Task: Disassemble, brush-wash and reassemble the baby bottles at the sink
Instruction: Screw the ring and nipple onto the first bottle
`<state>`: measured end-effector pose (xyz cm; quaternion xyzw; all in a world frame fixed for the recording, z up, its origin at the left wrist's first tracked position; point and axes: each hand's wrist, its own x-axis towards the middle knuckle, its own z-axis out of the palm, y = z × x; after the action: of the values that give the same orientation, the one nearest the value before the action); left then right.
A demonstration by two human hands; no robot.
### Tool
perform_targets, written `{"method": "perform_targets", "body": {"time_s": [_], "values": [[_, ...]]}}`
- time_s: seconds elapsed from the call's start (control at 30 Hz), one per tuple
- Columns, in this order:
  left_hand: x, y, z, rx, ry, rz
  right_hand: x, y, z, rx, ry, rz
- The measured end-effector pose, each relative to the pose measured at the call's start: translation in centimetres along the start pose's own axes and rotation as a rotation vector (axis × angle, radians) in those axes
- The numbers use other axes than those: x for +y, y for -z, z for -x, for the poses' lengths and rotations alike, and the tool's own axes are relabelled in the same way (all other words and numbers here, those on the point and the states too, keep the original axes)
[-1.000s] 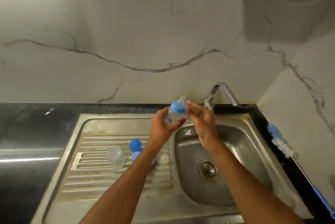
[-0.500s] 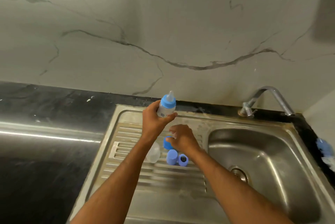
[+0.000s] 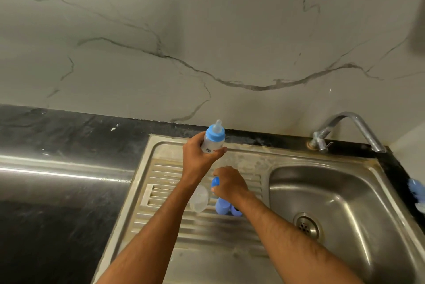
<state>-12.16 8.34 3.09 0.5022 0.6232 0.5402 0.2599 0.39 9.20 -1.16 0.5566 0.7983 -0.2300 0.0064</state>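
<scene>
Assembled bottle (image 3: 213, 140) held upright in left hand (image 3: 199, 157); blue cap (image 3: 215, 183) on drainboard (image 3: 161, 175) grasped by right hand (image 3: 227, 183), directly below bottle.

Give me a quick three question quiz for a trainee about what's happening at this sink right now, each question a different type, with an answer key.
1. True or false: the baby bottle in the left hand has its blue collar and teat fitted.
2. Where is the right hand reaching? A) the tap B) the drain C) a blue cap on the drainboard
3. Fill in: the clear dome cover lies on the ____.

Key: 1 true; 2 C; 3 drainboard.
</scene>
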Motion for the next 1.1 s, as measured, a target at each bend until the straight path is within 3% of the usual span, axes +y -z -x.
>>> {"method": "perform_targets", "body": {"time_s": [0.3,0.47,0.67,0.73,0.8,0.83,0.87,0.93,0.97,1.0,1.1], "values": [[1.2,-1.5,0.0,-0.015,-0.019,0.026,3.4,3.0,-0.1,0.072,-0.084,-0.252],[2.7,-4.3,0.8,-0.075,-0.002,0.048,9.0,9.4,2.6,0.070,-0.269,-0.717],[5.1,-9.5,2.5,-0.154,0.001,0.079,13.1,23.0,11.9,0.209,0.079,-1.056],[5.9,-11.2,3.2,-0.177,0.002,0.085,15.3,24.5,13.5,0.268,0.166,-1.319],[6.6,-12.7,3.7,-0.201,0.001,0.087,18.2,22.1,13.2,0.253,0.111,-1.576],[6.9,-13.4,4.0,-0.213,0.001,0.083,20.0,19.8,12.5,0.266,-0.086,-1.473],[7.2,-13.9,4.3,-0.221,-0.002,0.074,21.5,16.7,11.7,0.251,-0.280,-1.117],[7.6,-15.0,4.7,-0.230,-0.004,0.063,25.2,9.6,11.7,0.073,-0.414,-0.279],[7.8,-15.4,4.9,-0.241,-0.003,0.059,25.6,7.8,12.3,0.052,-0.481,-0.037],[8.1,-15.7,5.0,-0.242,-0.003,0.051,25.4,7.6,13.1,0.002,-0.536,0.017],[8.3,-16.9,5.4,-0.252,0.000,0.004,24.9,9.4,13.8,-0.044,-0.540,-0.240]]}}
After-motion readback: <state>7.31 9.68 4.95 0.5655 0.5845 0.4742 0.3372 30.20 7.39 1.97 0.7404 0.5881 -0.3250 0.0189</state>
